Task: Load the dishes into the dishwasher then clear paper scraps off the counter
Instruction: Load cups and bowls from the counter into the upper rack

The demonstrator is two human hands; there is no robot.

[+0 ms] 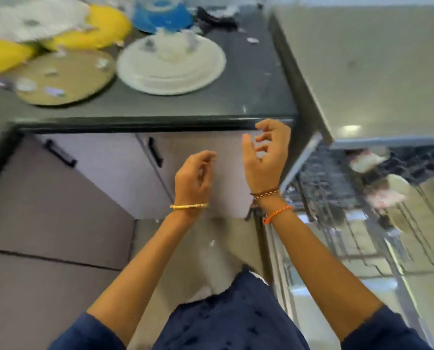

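Pale cabinet doors (104, 157) with black handles (155, 151) above grey floor (46, 286).

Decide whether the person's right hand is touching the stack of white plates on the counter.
Apart. The head view shows the right hand raised below the counter's front edge, holding nothing, while the white plates sit farther back on the countertop.

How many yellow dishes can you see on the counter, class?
2. One yellow dish sits at the back, left of the blue bowl; the other is at the far left edge. White paper covers parts of both, so more may be hidden.
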